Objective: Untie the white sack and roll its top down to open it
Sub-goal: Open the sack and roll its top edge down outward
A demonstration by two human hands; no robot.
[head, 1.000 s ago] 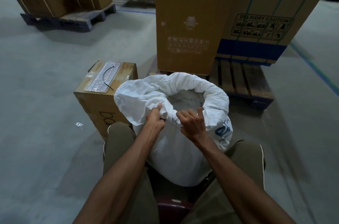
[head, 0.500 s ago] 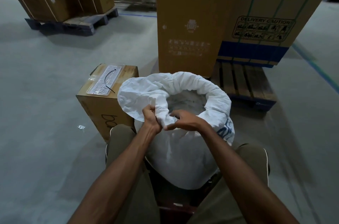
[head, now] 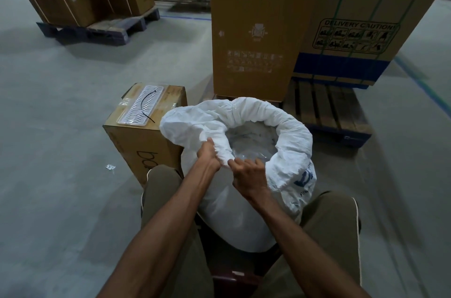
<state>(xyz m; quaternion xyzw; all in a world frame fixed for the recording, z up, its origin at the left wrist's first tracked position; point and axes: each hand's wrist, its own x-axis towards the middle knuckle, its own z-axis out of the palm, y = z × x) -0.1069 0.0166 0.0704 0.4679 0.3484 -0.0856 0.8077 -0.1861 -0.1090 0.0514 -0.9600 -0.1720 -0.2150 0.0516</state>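
Nearest, the white sack (head: 234, 214) stands upright between the person's knees, its mouth already open and its top rolled into a thick collar. Both hands work the near rim: the left hand (head: 207, 157) grips a bunch of cloth, and the right hand (head: 246, 175), just beside it, curls its fingers over the edge. The unrolled slack lies on the left hand's side, so that hand seems better placed to turn it down. Blue print on the sack is unreadable. Beyond, a tall carton (head: 353, 36) reads "DELIVERY CAUTION".
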